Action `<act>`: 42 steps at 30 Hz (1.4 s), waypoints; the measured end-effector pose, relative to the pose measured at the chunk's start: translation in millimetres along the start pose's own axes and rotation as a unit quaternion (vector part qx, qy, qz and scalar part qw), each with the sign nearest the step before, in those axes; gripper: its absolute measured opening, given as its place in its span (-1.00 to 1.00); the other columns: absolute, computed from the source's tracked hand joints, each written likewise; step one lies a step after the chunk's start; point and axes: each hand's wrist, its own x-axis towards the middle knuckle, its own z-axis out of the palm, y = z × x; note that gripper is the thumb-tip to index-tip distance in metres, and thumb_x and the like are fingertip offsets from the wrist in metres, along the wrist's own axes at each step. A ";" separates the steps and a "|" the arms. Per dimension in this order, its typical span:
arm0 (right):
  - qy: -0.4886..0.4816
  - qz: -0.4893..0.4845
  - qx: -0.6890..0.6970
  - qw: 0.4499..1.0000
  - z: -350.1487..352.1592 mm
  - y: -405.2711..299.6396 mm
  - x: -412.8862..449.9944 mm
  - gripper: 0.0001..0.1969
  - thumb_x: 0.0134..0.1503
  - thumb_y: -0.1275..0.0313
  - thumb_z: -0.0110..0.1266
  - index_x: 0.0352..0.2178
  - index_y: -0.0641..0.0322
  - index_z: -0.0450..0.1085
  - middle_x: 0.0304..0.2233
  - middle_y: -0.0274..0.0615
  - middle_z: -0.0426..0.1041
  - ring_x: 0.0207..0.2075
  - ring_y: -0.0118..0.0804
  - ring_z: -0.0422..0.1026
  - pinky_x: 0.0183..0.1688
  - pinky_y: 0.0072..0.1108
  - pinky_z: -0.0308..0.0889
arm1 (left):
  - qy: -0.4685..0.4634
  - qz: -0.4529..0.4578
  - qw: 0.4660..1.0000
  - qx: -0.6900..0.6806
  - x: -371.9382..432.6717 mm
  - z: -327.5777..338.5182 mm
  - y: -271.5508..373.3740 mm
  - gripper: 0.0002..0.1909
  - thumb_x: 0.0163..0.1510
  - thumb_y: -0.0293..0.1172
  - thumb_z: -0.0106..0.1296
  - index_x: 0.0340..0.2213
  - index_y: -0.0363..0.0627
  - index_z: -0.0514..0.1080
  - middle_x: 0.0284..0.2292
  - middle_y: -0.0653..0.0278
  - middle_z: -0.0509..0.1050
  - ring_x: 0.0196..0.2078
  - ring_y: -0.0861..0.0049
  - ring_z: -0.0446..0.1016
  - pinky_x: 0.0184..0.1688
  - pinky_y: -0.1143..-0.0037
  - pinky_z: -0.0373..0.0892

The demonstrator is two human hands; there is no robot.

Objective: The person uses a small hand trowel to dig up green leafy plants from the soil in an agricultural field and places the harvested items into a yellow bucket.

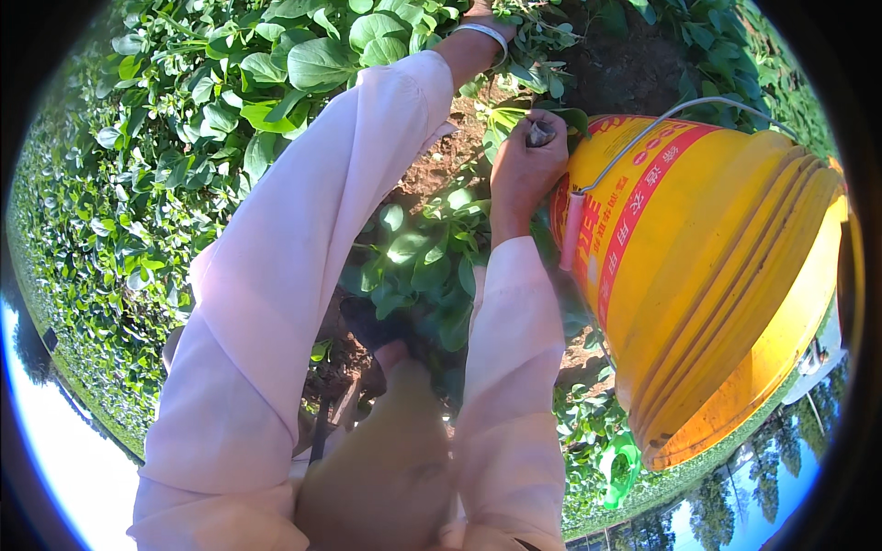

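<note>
My left hand (490,15) reaches to the top edge of the view, partly cut off and partly hidden among leafy stems; its wrist wears a pale bangle (486,31). What its fingers do cannot be made out. My right hand (527,155) is closed around a short tool handle (540,133) with a dark, rounded end facing up; the tool's other end is hidden. Beside that fist, to its left, are green leaves and pale stems (506,116). A large yellow plastic bucket (689,227) stands close to the right of my right hand.
Dense broad-leaved plants (320,65) cover the left and top. Reddish soil (441,162) shows between my arms. The bucket has a wire handle with a pink grip (571,231) and bears writing. A bright green plastic object (621,468) lies among plants below it.
</note>
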 end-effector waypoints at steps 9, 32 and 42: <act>-0.051 0.036 -0.012 0.998 -11.1 -11.6 -13.0 -0.88 -0.04 0.62 0.06 -0.40 0.29 0.36 -0.61 -0.23 0.40 -0.57 -0.40 0.40 -0.44 -0.57 0.33 | -0.023 0.006 0.996 0.086 -3.3 -7.6 -16.5 -0.67 0.14 -0.22 -0.15 -0.11 -0.05 0.39 -0.19 0.18 0.49 -0.22 0.28 0.43 -0.13 0.36 0.35; -0.106 0.013 -0.004 0.994 -10.1 -10.1 -24.8 -0.84 -0.05 0.58 0.07 -0.36 0.23 0.34 -0.66 -0.06 0.37 -0.60 -0.10 0.42 -0.47 -0.41 0.27 | 0.012 -0.009 0.994 0.105 -3.2 -79.3 -77.3 -0.68 0.10 -0.28 -0.09 -0.10 -0.06 0.38 -0.18 0.19 0.49 -0.16 0.28 0.44 -0.10 0.33 0.36; -0.094 -0.024 0.035 0.995 8.6 -13.8 -19.7 -0.80 -0.07 0.57 0.10 -0.34 0.20 0.35 -0.67 -0.15 0.34 -0.64 -0.19 0.33 -0.48 -0.42 0.25 | 0.040 -0.044 0.996 -0.072 1.2 -113.4 -100.0 -0.67 0.08 -0.31 -0.07 -0.10 -0.06 0.38 -0.17 0.20 0.49 -0.14 0.28 0.44 -0.08 0.32 0.37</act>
